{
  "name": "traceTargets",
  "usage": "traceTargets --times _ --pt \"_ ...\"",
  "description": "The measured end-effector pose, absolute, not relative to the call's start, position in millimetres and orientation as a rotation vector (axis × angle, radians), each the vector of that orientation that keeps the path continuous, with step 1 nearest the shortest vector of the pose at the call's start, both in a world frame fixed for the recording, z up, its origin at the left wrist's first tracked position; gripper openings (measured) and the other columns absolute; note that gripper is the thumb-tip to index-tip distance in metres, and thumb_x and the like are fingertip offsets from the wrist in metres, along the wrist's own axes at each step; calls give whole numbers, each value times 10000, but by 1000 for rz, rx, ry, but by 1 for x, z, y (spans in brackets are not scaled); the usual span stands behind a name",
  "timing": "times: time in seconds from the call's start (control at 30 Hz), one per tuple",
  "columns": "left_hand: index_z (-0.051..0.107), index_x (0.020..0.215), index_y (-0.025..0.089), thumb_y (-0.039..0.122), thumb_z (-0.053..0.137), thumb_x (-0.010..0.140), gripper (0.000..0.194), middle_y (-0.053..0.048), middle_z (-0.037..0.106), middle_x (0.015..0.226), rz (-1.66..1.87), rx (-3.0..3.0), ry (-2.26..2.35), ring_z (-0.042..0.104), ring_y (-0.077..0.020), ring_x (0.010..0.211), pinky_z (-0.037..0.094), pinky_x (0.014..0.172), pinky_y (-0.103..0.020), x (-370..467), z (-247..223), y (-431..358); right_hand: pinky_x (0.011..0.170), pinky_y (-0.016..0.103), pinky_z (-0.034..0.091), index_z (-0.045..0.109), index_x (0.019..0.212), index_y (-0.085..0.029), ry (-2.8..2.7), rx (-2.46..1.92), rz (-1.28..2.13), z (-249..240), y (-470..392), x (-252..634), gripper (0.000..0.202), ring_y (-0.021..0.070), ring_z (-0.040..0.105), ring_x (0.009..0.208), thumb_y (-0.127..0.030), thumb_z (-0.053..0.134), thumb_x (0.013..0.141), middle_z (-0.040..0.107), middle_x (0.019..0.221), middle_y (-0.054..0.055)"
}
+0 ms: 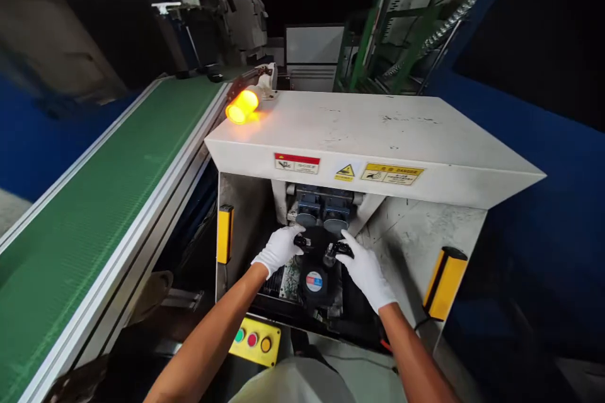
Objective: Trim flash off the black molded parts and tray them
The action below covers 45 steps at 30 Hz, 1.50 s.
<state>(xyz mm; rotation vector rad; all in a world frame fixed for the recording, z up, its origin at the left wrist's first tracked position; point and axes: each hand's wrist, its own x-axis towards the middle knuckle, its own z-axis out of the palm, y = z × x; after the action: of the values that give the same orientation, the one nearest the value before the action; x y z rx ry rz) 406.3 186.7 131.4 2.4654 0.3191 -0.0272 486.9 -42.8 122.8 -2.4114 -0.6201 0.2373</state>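
My left hand (278, 249), in a white glove, pinches a small black part (302, 242) between thumb and fingers. Another small black part with a shiny end (336, 250) is in my right hand (363, 269), gloved the same way. Both hands reach into the open front of a white machine. Between and below them lies a black fixture (302, 281) with a round blue, red and white label (314, 281). Two blue-grey clamp heads (309, 206) sit just behind the fingers. The exact kind of the parts is too small and dark to tell.
A white hood (359, 126) with warning stickers overhangs the opening. Yellow sensor bars (225, 234) flank it on both sides. An orange lamp (242, 106) glows on top. To the left runs a green conveyor belt (127, 182). Below is a yellow button box (258, 341).
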Motion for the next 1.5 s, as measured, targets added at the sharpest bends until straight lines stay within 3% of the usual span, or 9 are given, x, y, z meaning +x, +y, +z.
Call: traceTargets --times 0.23,0.5,0.73,0.87,0.97,1.03,1.1,1.23,1.5 --pt "682 1212 219 69 794 630 611 -59 743 1191 -114 2528 247 691 -236 1104 519 1028 -351 440 137 180 978 365 530 539 1422 -212 -787 -2439 387 125 -36 526 655 266 677 1148 -160 715 793 717 1236 115" --pt "659 1269 183 50 759 678 614 -102 698 1279 -156 2546 289 649 -265 1191 479 1075 -363 441 134 174 926 436 530 509 1444 -159 -832 -2518 437 119 -35 522 629 321 692 1083 -177 671 837 737 1161 171" --pt "644 1284 179 37 740 716 594 -98 696 1284 -159 2549 323 655 -233 1179 487 1055 -328 432 134 171 961 412 519 537 1418 -170 -827 -2547 409 111 -38 513 580 290 682 1115 -171 643 848 719 1220 151" --pt "631 1307 215 215 784 746 582 -79 700 1281 -235 2559 267 653 -244 1183 492 1023 -310 437 142 173 969 370 503 528 1419 -138 -840 -2537 483 124 -32 518 571 274 664 1158 -229 635 866 697 1263 156" --pt "723 1131 192 484 572 913 395 -102 762 1107 -369 2571 272 701 -264 1079 526 928 -316 458 146 170 908 323 498 692 1215 -150 -904 -2519 567 136 -15 529 401 252 691 1091 -384 482 967 747 1153 139" --pt "750 1022 135 547 414 964 535 -160 770 992 -467 2593 364 719 -293 1016 536 880 -337 474 146 164 821 332 494 765 990 -125 -923 -2552 641 139 0 536 461 270 720 979 -353 363 1000 771 1003 177" --pt "751 1012 102 568 390 957 592 -199 763 975 -536 2609 456 720 -319 1007 538 865 -358 486 144 158 746 320 474 770 857 -115 -927 -2587 722 137 11 542 440 269 729 895 -268 374 971 771 909 193" --pt "754 1033 102 529 392 949 566 -218 754 1014 -561 2627 549 723 -331 992 540 847 -381 489 142 148 701 290 445 767 840 -140 -913 -2609 800 128 16 542 368 233 726 865 -192 411 918 777 900 155" --pt "759 997 92 399 428 912 460 -213 753 975 -617 2592 572 727 -323 941 541 798 -370 484 144 150 714 328 434 748 843 -156 -914 -2683 786 118 16 544 397 262 715 873 -231 373 948 770 897 157"
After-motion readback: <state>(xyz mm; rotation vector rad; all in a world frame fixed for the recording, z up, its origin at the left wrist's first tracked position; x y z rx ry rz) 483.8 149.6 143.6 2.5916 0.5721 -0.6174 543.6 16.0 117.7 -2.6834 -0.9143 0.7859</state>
